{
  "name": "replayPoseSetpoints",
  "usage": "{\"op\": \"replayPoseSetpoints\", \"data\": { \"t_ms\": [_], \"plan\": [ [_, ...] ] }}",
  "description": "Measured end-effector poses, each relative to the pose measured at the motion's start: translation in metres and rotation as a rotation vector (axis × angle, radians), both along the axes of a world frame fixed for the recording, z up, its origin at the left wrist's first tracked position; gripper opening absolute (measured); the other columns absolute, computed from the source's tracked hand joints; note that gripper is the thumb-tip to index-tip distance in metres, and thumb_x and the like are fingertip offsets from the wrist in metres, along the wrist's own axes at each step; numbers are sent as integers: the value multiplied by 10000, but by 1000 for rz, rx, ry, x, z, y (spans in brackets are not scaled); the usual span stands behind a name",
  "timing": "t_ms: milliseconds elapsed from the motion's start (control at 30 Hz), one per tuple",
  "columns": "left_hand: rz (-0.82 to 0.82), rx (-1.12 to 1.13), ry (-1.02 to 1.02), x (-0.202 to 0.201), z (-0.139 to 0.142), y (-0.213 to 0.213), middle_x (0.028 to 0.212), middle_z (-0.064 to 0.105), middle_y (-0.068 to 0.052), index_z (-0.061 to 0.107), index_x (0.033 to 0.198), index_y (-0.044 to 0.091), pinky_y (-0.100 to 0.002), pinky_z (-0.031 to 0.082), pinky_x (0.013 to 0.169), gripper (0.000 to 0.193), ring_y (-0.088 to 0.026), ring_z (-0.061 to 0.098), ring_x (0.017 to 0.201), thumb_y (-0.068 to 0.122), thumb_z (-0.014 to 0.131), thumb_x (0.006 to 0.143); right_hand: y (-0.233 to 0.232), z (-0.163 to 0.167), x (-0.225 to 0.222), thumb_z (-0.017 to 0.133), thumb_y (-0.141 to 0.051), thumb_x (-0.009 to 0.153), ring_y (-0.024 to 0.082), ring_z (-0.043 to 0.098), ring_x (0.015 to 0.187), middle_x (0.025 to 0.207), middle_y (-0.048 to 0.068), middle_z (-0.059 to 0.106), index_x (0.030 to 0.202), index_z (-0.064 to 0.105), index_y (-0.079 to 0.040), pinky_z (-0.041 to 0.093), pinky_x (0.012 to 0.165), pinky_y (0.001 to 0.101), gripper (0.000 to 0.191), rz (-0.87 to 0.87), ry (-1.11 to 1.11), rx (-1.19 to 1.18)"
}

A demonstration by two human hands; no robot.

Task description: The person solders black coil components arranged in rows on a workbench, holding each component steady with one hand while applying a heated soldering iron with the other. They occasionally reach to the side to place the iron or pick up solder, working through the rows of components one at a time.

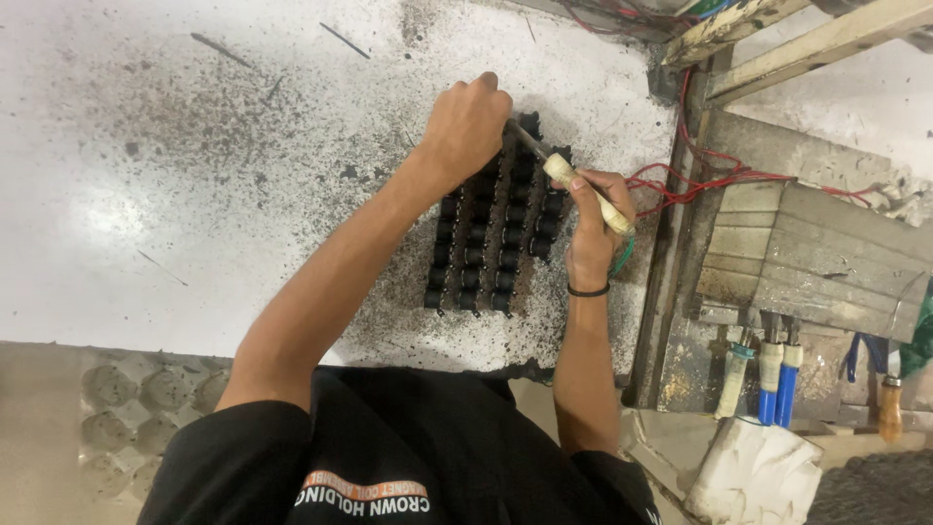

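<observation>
The right hand grips an iron by its pale handle, tip over the black coils on the tabletop. The left hand, clenched, rests on their far rows.

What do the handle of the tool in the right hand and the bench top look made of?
Tool handle: looks like pale wood or wrapped tape, worn and matte; hard to tell which. Bench top: a hard white sheet, perhaps laminate or painted metal, glossy under glare, speckled with dark scorch-like marks.
</observation>
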State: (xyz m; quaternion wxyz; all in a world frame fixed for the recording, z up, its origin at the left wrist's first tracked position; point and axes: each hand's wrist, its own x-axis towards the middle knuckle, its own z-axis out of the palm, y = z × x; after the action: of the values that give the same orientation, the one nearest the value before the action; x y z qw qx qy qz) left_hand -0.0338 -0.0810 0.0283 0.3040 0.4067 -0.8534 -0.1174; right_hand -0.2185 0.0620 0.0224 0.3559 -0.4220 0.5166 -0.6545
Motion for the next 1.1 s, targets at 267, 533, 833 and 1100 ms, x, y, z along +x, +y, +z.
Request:
{"op": "replayPoseSetpoints", "data": {
  "t_ms": [267,533,833,1100],
  "plan": [
    [14,112,126,12,-2,4,879,683,-176,750,742,17,-488,587,623,92,-402,696,681,-1,675,791,2,0,2,670,-1,996,251,739,940,1005,130,694,1051,644,40,586,939,362,74,-59,12,-9],
    [26,140,169,15,1,4,873,715,-142,784,803,41,-487,579,612,107,-381,696,670,31,679,822,1,-1,1,655,0,1002,243,738,960,1036,134,708,1065,652,40,577,944,352,75,-69,4,2],
    [1,104,-25,6,8,-8,859,686,-193,720,769,0,-476,588,612,58,-389,701,708,32,674,779,5,7,-8,657,22,990,255,736,939,1009,127,703,1043,653,35,601,943,389,54,2,-24,-3],
    [17,116,125,22,8,29,997,667,-206,756,931,-8,-451,597,627,143,-372,703,704,20,657,831,28,-11,-15,658,58,1002,247,704,983,1079,125,672,1077,653,56,604,942,382,75,-77,82,-65]
  ]
}}
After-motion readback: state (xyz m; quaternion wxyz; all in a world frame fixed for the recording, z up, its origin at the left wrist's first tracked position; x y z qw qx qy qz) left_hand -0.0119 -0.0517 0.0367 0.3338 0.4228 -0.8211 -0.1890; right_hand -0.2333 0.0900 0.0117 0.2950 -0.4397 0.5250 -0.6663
